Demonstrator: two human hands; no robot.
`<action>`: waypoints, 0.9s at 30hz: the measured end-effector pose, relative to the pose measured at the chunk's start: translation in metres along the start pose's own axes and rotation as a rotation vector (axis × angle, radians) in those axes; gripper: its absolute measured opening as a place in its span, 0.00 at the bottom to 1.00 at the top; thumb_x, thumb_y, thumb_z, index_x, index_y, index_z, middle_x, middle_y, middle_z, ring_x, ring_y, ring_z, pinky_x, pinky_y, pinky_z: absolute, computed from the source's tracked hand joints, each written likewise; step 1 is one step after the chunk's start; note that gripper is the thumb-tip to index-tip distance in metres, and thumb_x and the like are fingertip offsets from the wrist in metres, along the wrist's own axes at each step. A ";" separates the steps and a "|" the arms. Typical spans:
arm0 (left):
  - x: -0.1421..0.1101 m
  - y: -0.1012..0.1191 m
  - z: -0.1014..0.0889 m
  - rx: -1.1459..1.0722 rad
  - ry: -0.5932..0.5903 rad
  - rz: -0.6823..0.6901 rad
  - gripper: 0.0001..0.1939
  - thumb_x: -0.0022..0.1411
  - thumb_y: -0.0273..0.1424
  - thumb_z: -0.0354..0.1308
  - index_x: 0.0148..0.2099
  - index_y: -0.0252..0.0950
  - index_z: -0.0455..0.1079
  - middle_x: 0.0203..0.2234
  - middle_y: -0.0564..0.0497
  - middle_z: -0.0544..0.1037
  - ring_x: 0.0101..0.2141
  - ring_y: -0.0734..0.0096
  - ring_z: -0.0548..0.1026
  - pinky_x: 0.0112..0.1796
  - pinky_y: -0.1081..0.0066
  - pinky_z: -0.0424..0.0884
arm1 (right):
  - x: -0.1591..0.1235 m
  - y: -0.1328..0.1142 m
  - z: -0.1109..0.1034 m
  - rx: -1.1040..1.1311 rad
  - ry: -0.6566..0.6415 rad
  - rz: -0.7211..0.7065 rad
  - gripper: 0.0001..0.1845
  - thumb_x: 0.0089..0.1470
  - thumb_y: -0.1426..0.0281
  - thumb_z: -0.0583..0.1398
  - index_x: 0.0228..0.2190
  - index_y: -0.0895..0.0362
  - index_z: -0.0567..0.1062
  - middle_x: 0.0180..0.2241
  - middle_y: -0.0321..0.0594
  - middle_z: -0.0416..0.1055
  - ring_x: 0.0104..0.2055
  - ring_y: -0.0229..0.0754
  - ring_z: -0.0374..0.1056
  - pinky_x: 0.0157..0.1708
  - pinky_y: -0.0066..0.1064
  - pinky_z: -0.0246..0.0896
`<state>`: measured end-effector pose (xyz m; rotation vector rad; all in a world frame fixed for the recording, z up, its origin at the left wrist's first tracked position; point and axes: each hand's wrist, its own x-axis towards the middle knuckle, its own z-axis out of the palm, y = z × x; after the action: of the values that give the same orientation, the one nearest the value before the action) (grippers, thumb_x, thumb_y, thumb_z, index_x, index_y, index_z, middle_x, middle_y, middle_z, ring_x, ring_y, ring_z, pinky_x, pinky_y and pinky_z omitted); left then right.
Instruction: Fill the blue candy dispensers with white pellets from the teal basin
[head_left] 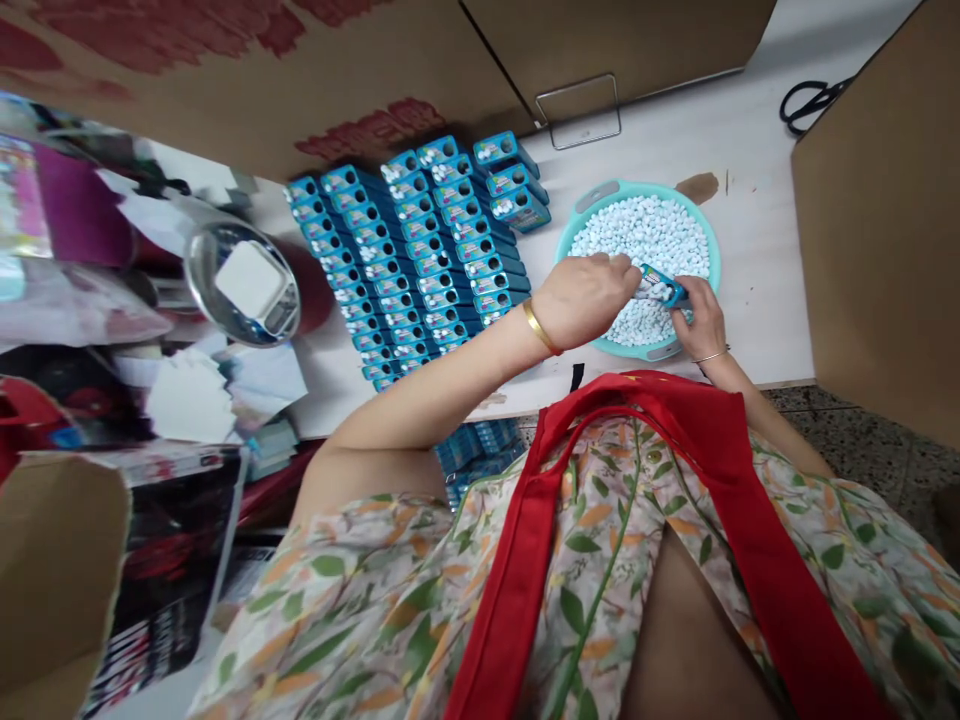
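Note:
My right hand (703, 317) grips a small blue candy box (661, 286) by its right end, over a round turquoise basin (715, 240). White pellets (645, 228), which look like mints or small candies, fill the basin. From the left, my left hand (589, 300) reaches over the basin's near-left rim, its fingers curled closed at the box's left end. What those fingers hold, if anything, is hidden. Left of the basin, several rows of similar blue boxes (424, 245) stand on the white table, dark round openings on their tops.
Cardboard (420, 60) walls the back, and another cardboard panel (877, 230) stands at the right. Black-handled scissors (814, 105) lie far right. A small white scale (257, 285) rests on a round metal container (202, 260) at left, among papers and bags.

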<state>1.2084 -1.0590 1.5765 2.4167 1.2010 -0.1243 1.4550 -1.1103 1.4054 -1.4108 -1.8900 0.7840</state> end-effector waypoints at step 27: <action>-0.006 -0.043 0.081 -0.529 0.315 0.104 0.24 0.78 0.50 0.55 0.59 0.37 0.78 0.47 0.40 0.77 0.48 0.58 0.77 0.50 0.59 0.76 | 0.017 -0.015 0.038 0.389 -0.157 0.106 0.29 0.60 0.45 0.66 0.54 0.50 0.78 0.52 0.46 0.80 0.59 0.56 0.76 0.68 0.58 0.71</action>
<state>1.1802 -1.0747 1.4905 2.0603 1.0621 0.5561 1.4128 -1.1009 1.3965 -1.2378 -1.6667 1.2692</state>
